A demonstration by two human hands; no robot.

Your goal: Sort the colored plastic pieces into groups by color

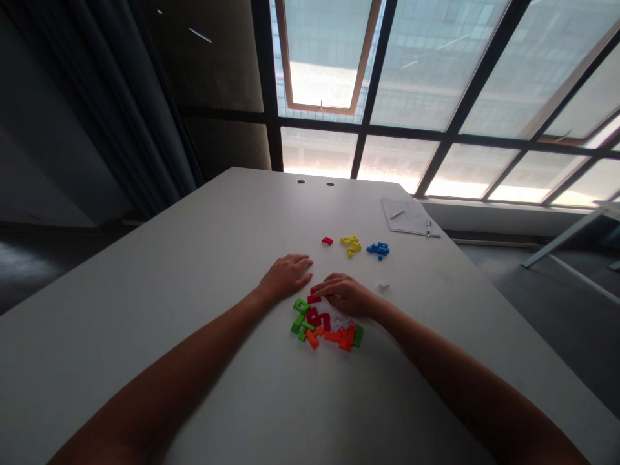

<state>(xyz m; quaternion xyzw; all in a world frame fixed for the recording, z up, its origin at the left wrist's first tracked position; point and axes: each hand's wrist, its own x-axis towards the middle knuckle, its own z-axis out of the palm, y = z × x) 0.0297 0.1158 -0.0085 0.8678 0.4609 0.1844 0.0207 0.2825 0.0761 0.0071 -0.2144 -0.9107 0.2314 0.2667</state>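
Observation:
My left hand (287,276) rests palm down on the white table, fingers stretched out and holding nothing. Just to its right, my right hand (345,295) has its fingertips closed on a red plastic block (314,299) at the top of a mixed pile. Its fingers partly cover that block. In the pile lie green blocks (298,323), orange blocks (333,336), more red blocks (314,316) and some whitish, see-through blocks (338,323). A single white block (383,285) lies to the right of my right wrist.
Beyond my hands on the table (217,239) sit a red piece (327,241), a group of yellow blocks (351,244) and a group of blue blocks (378,249). Paper sheets (407,216) with two pens lie near the right edge. Windows stand behind the table.

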